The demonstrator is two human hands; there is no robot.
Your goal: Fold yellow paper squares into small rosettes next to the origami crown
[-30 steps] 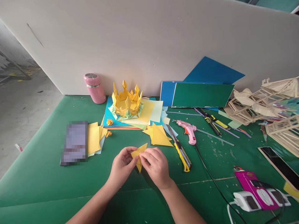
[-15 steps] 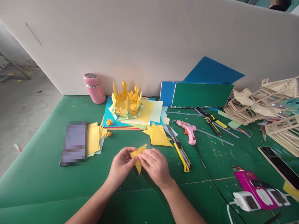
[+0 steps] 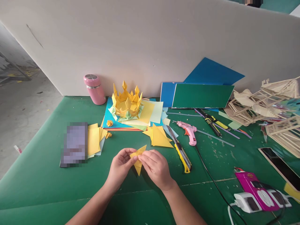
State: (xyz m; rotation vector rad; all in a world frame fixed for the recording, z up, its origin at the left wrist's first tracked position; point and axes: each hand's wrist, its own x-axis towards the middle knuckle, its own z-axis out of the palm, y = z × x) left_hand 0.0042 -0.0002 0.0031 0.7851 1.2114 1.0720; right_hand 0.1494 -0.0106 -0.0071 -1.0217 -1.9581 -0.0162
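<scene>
A yellow folded paper piece [image 3: 138, 167] with pointed corners is pinched between both hands above the table. My left hand [image 3: 122, 165] grips its left side, thumb on top. My right hand [image 3: 156, 167] pinches it near the middle, and its fingertips hide part of the folds. Behind the hands, a yellow paper crown [image 3: 127, 106] with green folded pieces round its base stands on a stack of coloured sheets [image 3: 156, 109]. Two small yellow folded roses lie left of the hands, one rose [image 3: 109, 123] on the stack. Yellow folded triangles [image 3: 160, 136] lie just beyond my right hand.
Right of my hands lie a yellow utility knife [image 3: 182, 156], a pink glue gun [image 3: 189, 131] with its cord, and a magenta power strip [image 3: 255, 190]. A phone [image 3: 280, 168] and wooden stick models [image 3: 255, 103] are farther right. At left are a tablet-like device [image 3: 75, 143] and a pink flask [image 3: 95, 89].
The hands and the yellow paper have barely shifted, and both hands keep their pinch on it. At the top right edge, the partly seen person has moved left.
</scene>
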